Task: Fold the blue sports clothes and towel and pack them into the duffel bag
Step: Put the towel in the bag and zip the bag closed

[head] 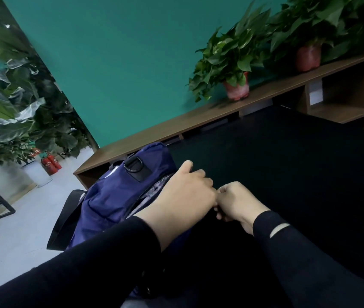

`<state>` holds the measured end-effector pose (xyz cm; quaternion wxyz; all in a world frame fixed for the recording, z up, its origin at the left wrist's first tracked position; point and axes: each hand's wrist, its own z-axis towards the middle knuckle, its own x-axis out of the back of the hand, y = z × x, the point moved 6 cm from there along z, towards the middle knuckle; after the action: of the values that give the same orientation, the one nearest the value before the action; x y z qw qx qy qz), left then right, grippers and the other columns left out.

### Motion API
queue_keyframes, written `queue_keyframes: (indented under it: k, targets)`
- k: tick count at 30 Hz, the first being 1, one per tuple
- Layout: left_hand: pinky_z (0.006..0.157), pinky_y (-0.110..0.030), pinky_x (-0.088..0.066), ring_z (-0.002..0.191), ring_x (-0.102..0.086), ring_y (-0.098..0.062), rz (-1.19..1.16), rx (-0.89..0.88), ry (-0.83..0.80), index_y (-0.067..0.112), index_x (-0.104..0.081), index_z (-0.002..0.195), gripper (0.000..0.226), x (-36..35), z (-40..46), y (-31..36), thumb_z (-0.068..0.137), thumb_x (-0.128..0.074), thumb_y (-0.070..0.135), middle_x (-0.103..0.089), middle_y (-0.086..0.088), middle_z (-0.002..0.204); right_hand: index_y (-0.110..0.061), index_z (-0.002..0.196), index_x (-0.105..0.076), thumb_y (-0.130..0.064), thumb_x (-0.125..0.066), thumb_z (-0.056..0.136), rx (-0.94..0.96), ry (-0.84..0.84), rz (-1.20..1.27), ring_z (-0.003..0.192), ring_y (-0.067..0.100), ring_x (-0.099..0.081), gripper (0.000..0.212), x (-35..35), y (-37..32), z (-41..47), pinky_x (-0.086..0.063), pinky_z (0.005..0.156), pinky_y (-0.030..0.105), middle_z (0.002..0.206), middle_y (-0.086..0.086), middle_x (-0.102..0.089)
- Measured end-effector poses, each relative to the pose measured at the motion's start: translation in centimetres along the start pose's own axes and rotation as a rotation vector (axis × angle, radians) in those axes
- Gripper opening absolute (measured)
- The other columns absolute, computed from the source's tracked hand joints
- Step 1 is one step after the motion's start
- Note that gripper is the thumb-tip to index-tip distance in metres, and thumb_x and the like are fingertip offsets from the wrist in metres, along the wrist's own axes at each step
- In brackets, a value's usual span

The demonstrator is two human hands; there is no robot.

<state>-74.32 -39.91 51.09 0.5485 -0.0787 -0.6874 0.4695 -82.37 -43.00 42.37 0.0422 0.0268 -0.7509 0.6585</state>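
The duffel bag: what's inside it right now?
Only a strip of grey patterned lining shows through the opening of the duffel bag. The left hand and right hand, both curled at the opening, cover the rest, so no clothes or towel can be seen.

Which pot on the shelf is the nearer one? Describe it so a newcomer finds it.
Start at the teal wall and follow the long wooden shelf running along its base. Two leafy plants stand there; the nearer pot is the pink one closer to the blue duffel bag.
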Motion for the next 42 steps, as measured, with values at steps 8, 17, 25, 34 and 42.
queue_keyframes:
  k: [8, 17, 25, 34, 42]
  targets:
    - [0.079, -0.037, -0.016, 0.105, -0.05, -0.021, -0.045, 0.187, -0.177, 0.027, -0.066, 0.1, 0.016, -1.8, 2.2, -1.1, 0.097, -0.05, 0.027, -0.055, 0.005, 0.106, 0.0, 0.076, -0.067, -0.015, -0.061, 0.09, 0.114, -0.026, 0.046, 0.055, 0.016, -0.053, 0.021, 0.6, 0.3, 0.4, -0.041, 0.052, 0.029, 0.059, 0.007, -0.061]
    - [0.088, -0.041, -0.032, 0.081, -0.06, -0.028, -0.348, 0.496, -0.304, 0.021, -0.049, 0.069, 0.025, -3.4, 3.1, -3.1, 0.089, -0.055, 0.035, -0.05, 0.004, 0.067, -0.007, 0.093, -0.073, 0.001, -0.068, 0.086, 0.209, -0.204, 0.025, 0.07, 0.015, -0.065, 0.012, -0.5, 0.6, 1.4, -0.055, 0.067, 0.029, 0.085, 0.01, -0.071]
    - [0.079, -0.037, -0.033, 0.075, -0.052, -0.026, -0.37, 0.531, -0.289, 0.021, -0.044, 0.067, 0.028, -2.6, 3.6, -4.4, 0.091, -0.055, 0.032, -0.046, 0.005, 0.067, -0.027, 0.066, -0.058, -0.01, -0.062, 0.092, 0.397, 0.023, -0.157, 0.052, 0.0, -0.048, 0.031, -1.4, -0.5, 1.7, -0.037, 0.053, 0.016, 0.056, -0.016, -0.057]
    - [0.07, -0.032, -0.04, 0.076, -0.057, -0.029, -0.479, 0.664, -0.379, 0.016, -0.054, 0.066, 0.025, -2.0, 3.0, -8.5, 0.083, -0.061, 0.033, -0.053, 0.0, 0.066, -0.034, 0.094, -0.063, -0.028, -0.076, 0.087, 0.475, 0.017, -0.033, 0.061, 0.0, -0.05, 0.016, -2.2, -1.4, 1.7, -0.04, 0.063, 0.019, 0.09, -0.009, -0.064]
    - [0.066, -0.03, -0.039, 0.075, -0.054, -0.026, -0.445, 0.614, -0.484, 0.012, -0.051, 0.066, 0.032, -1.5, 3.1, -8.0, 0.093, -0.054, 0.03, -0.05, -0.002, 0.068, -0.031, 0.079, -0.051, -0.034, -0.065, 0.094, 0.494, 0.169, -0.313, 0.08, 0.01, -0.052, 0.021, -3.5, -1.5, 1.1, -0.046, 0.076, 0.035, 0.079, -0.013, -0.052]
